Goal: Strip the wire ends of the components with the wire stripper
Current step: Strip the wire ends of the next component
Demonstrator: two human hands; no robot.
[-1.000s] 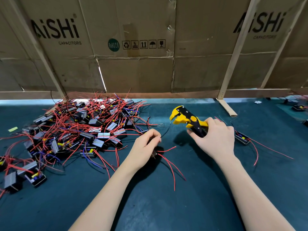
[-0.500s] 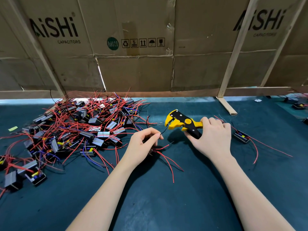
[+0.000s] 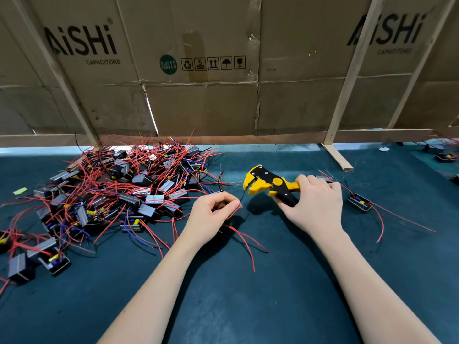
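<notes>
While the left hand [image 3: 211,219] is pinching a wire [image 3: 236,211], the gripped wire stripper [image 3: 269,184] (jaws gaping) is waiting just right.

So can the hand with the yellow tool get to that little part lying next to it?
Probably yes: the component lies just beside the right hand, nothing between, but the wire stripper fills that hand.

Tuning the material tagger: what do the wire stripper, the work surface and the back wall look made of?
Wire stripper: looks like moulded plastic, yellow and black, semi-matte, with small screw heads that look like metal on the black plate.
Work surface: dark teal mat, matte and faintly mottled; rubber or felt, can't tell which.
Back wall: brown corrugated cardboard with creases and printed logos, braced by bare wooden battens.
</notes>
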